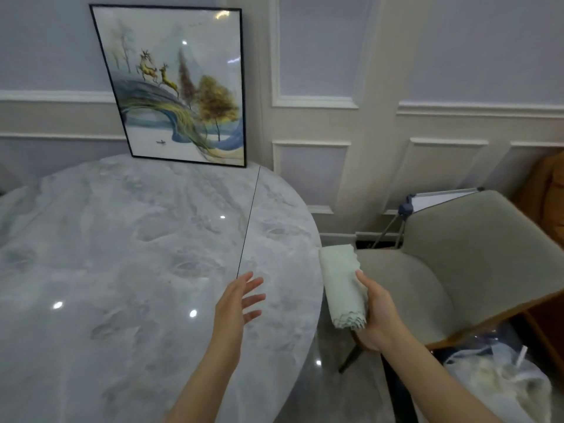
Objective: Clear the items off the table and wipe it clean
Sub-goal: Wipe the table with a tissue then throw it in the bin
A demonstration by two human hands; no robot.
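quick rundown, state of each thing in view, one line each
cloth: folded, held in the right hand, off the table edge
left hand: open, empty, above the table
table: glossy, nothing on it but the picture
framed picture: upright, leaning against the wall
chair: seat unoccupied
plastic bag: on the floor, filled

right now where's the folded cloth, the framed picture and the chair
folded cloth (343,285), head view, on its pale middle above the right hand (378,319) holding it
framed picture (180,87), head view, on the glass over the painted trees
chair (476,254), head view, on the grey backrest
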